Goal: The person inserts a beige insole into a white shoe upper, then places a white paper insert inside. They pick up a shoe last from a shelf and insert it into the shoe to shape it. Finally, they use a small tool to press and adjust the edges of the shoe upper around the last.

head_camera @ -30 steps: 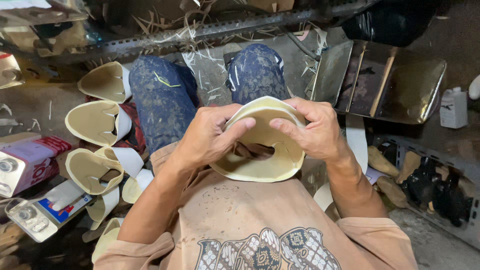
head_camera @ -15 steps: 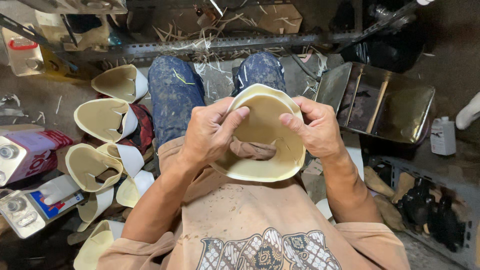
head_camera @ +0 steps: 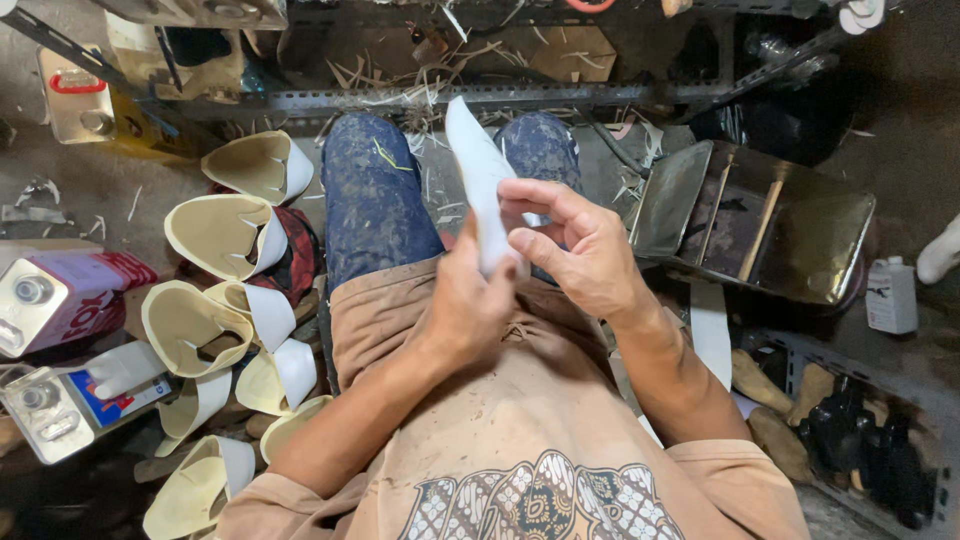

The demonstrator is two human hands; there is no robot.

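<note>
Evidently both hands are pinching one piece:
Left hand point(head_camera: 470, 300): fingers closing on the white curved piece point(head_camera: 480, 190), steadying its lower end.
Right hand point(head_camera: 580, 250): fingertips clamping its edge above the lap.
Finished pieces point(head_camera: 225, 235): lying stacked nearby.

One view only, head-worn. It looks steeply down over the wearer's chest and lap, facing forward toward a metal rack point(head_camera: 480, 98) across the top edge. Close range: both hands and the knees fill the centre. Floor point(head_camera: 60, 180) shows at left, a metal tray point(head_camera: 800, 240) at right. No second view shares the scene.
</note>
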